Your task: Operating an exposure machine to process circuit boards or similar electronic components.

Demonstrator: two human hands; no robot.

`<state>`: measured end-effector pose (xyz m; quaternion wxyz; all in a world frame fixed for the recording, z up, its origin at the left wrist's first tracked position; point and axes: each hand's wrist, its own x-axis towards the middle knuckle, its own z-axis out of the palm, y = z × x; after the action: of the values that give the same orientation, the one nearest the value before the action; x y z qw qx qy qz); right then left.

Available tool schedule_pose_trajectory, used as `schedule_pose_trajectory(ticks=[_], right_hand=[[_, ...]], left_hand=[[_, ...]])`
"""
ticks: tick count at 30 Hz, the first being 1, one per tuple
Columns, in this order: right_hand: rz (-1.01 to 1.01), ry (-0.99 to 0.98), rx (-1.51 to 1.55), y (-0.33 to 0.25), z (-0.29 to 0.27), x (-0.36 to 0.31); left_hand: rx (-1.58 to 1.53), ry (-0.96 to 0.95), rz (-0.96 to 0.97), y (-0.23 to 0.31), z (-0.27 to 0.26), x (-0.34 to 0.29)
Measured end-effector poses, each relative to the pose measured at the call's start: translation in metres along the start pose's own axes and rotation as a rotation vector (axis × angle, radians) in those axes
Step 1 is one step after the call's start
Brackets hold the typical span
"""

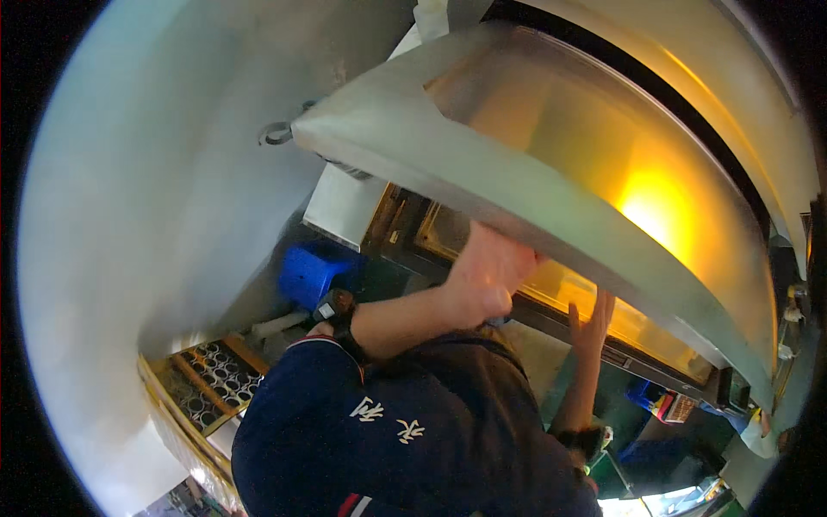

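A large lid (517, 185) with a pale green frame and a cloudy see-through panel stands tilted up in front of me. Strong yellow light glows through the panel. My left hand (491, 269) is raised to the underside of the frame's near edge. Its thumb shows, but the fingers are blurred and partly hidden, so I cannot tell their grip. My right hand (593, 323) reaches up farther right, thumb and fingers apart, with its fingertips at the frame's lower edge. Below the lid lies a yellow-lit machine bed (642, 323) with a dark rim.
A blue plastic bin (310, 274) stands left of my left forearm, near a white box (345, 205). At lower left is a wood-edged rack (211, 383) of round ring shapes. A pale wall (155, 198) fills the left side. Small coloured items (668, 403) lie at lower right.
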<state>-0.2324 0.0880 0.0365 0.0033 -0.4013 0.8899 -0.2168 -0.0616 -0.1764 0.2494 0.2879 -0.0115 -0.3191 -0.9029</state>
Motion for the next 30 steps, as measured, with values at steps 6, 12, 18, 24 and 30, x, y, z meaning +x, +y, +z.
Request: schedule_pose_trajectory(ticks=[6, 12, 18, 24, 30], right_hand=[[0.208, -0.358, -0.469, 0.124, 0.064, 0.127], [0.464, -0.145, -0.398, 0.179, 0.053, 0.112], [0.771, 0.009, 0.727, 0.066, -0.036, 0.079], [0.862, -0.007, 0.564, 0.103, -0.003, 0.056], [1.139, 0.016, 0.627, 0.156, 0.070, 0.001]], left_hand=[[-0.043, -0.017, 0.113, 0.026, 0.023, 0.037], [-0.030, -0.089, 0.176, 0.044, 0.052, 0.076], [-0.041, -0.154, 0.116, 0.042, 0.057, 0.095], [-0.021, -0.324, 0.130, 0.019, 0.019, 0.108], [0.094, -0.528, 0.107, 0.024, -0.041, 0.088]])
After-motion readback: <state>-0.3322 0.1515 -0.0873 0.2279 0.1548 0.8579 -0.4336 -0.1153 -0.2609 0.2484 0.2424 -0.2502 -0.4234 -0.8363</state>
